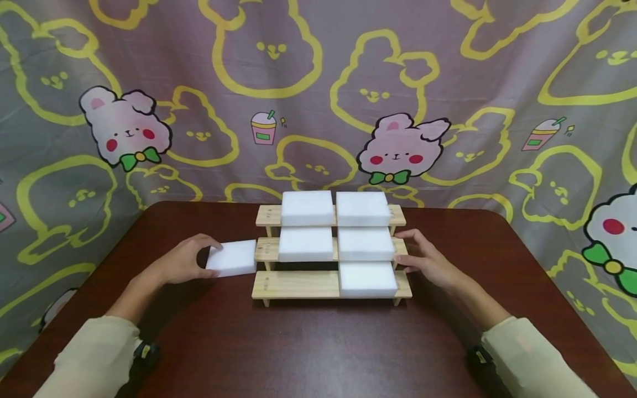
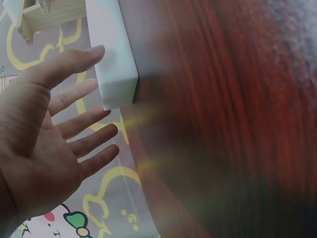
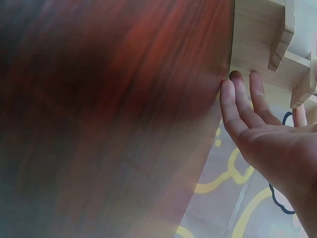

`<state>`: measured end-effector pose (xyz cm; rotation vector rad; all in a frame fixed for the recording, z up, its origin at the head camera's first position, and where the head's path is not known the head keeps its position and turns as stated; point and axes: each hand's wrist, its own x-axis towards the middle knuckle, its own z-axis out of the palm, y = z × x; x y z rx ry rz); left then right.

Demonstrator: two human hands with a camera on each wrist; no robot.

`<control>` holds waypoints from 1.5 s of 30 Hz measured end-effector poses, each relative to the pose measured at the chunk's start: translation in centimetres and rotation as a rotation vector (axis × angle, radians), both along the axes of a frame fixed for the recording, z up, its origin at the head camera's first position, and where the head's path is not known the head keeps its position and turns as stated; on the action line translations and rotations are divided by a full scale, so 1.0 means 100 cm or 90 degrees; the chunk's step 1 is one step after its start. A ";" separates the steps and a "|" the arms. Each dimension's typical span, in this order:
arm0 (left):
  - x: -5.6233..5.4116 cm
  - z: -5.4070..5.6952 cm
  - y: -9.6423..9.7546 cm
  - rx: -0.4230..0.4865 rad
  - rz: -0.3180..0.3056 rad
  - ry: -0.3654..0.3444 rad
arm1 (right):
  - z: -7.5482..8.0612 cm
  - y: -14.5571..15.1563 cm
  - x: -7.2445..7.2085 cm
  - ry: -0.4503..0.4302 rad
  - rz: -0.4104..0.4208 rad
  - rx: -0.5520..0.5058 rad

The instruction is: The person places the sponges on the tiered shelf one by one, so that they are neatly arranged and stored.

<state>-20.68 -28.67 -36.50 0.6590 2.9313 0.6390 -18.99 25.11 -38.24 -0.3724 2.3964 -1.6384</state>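
Note:
A three-tier wooden stand (image 1: 298,284) stands on the table, holding several white sponge blocks (image 1: 307,207). Two blocks sit on the top tier, two on the middle one, and one at the right of the bottom tier. Left of the stand, my left hand (image 1: 186,260) grips another white sponge block (image 1: 233,257) between thumb and fingers, its far end right at the middle tier's left end. In the left wrist view, the thumb presses this block's face (image 2: 113,49). My right hand (image 1: 433,262) holds the stand's right end at the middle tier, thumb in front and fingers behind.
The dark reddish-brown table (image 1: 318,342) extends around the stand. A cartoon-printed curtain (image 1: 308,99) hangs close behind the table's back edge and along its sides. The left half of the bottom tier is bare wood.

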 end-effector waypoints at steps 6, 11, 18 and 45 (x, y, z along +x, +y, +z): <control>0.002 0.001 -0.001 -0.008 -0.010 0.000 | 0.000 -0.001 -0.001 0.004 -0.002 0.001; 0.004 -0.002 -0.003 0.007 -0.007 -0.003 | -0.001 -0.001 0.000 0.002 0.000 -0.002; 0.007 -0.004 -0.005 0.021 0.001 -0.011 | -0.001 -0.002 0.000 -0.003 0.000 -0.002; 0.017 0.009 -0.019 0.081 -0.005 -0.006 | 0.000 0.000 0.001 0.003 0.002 0.000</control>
